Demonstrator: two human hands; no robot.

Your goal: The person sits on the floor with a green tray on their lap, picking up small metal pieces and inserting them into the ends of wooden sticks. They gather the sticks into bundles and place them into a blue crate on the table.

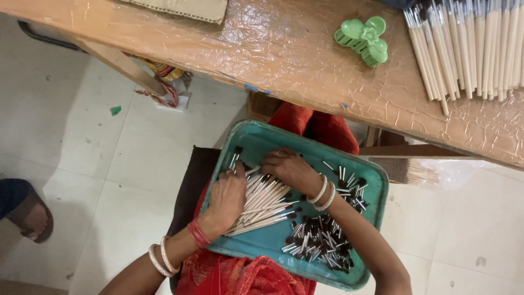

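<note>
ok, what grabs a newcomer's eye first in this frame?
Both hands, the left hand and right hand, press on a bundle of pale brush handles in a teal tray on the person's red-clothed lap. Loose dark brush heads lie heaped toward the tray's near right. On the wooden table above sit a bright green hair clip and more handles.
</note>
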